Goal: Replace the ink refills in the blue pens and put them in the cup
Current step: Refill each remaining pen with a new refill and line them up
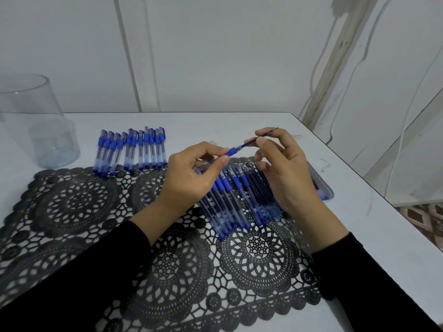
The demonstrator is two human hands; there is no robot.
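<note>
The left hand (191, 178) grips a blue pen (231, 152) by its rubber sleeve, and the right hand (287, 173) pinches the refill (249, 142) protruding from it. A skewed push could bend the refill. Loose pens (230, 202) lie beneath. The clear cup (36, 121) stands far left, with a row of pens (130, 149) between.

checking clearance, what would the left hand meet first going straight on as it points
Probably the right hand, pinching the refill of the pen the left hand holds; depth is unclear.
</note>
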